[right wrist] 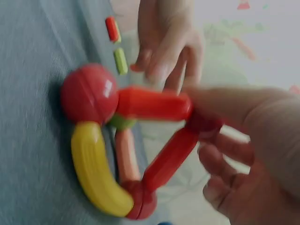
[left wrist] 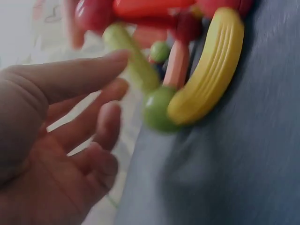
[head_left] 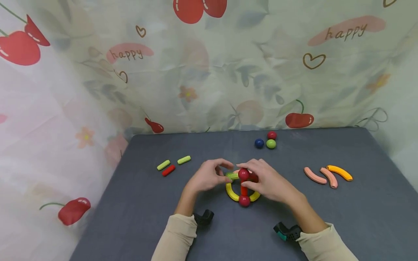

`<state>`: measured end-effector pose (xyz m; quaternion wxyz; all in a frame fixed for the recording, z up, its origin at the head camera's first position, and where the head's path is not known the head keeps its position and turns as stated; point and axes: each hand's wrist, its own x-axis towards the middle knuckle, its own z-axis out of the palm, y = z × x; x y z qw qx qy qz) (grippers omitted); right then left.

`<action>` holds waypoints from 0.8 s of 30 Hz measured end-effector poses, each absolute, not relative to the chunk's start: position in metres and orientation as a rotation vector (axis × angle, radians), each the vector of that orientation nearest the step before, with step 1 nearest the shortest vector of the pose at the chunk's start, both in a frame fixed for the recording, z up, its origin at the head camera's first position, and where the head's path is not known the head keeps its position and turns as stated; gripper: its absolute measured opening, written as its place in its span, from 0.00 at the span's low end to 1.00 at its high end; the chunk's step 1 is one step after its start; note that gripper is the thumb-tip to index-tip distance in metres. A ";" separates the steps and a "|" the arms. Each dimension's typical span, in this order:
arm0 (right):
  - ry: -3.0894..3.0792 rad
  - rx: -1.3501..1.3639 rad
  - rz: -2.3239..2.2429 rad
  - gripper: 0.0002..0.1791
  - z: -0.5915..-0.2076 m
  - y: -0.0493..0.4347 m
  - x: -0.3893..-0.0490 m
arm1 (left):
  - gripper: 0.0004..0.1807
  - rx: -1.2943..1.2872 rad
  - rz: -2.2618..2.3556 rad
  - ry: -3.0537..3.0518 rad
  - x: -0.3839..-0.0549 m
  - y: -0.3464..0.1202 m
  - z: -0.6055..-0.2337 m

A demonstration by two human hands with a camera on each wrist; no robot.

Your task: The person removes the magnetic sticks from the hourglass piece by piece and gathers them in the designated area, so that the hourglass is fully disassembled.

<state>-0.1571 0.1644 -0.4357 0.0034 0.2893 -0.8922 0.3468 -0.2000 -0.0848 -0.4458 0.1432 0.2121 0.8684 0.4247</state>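
Observation:
A small frame of toy sticks and balls stands before me, with yellow curved sticks (head_left: 231,192) round its base. At its near corner a red ball (head_left: 244,201) joins a red stick (right wrist: 152,104) that rises to a top red ball (head_left: 243,174). My right hand (head_left: 269,181) pinches this top ball between thumb and fingers. A light green stick (left wrist: 136,61) slopes from the top down to a green ball (left wrist: 158,110). Close beside that stick is my left hand (head_left: 207,175), fingers loosely bent, one fingertip overlapping the stick in the left wrist view.
To the left on the grey table (head_left: 137,224) lie two light green sticks (head_left: 184,160) and a red stick (head_left: 168,170). Blue, red and green balls (head_left: 271,144) sit at the back. Curved pink sticks (head_left: 315,175) and an orange one (head_left: 340,173) lie right.

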 end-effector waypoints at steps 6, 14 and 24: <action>-2.785 0.932 0.973 0.26 -0.433 0.155 -0.150 | 0.24 0.678 1.121 2.455 -0.195 -0.067 -0.459; -2.754 0.939 0.973 0.22 -0.434 0.153 -0.150 | 0.15 0.691 1.192 2.571 -0.195 -0.063 -0.468; -2.724 0.881 0.958 0.21 -0.437 0.151 -0.150 | 0.14 0.705 1.192 2.570 -0.194 -0.062 -0.472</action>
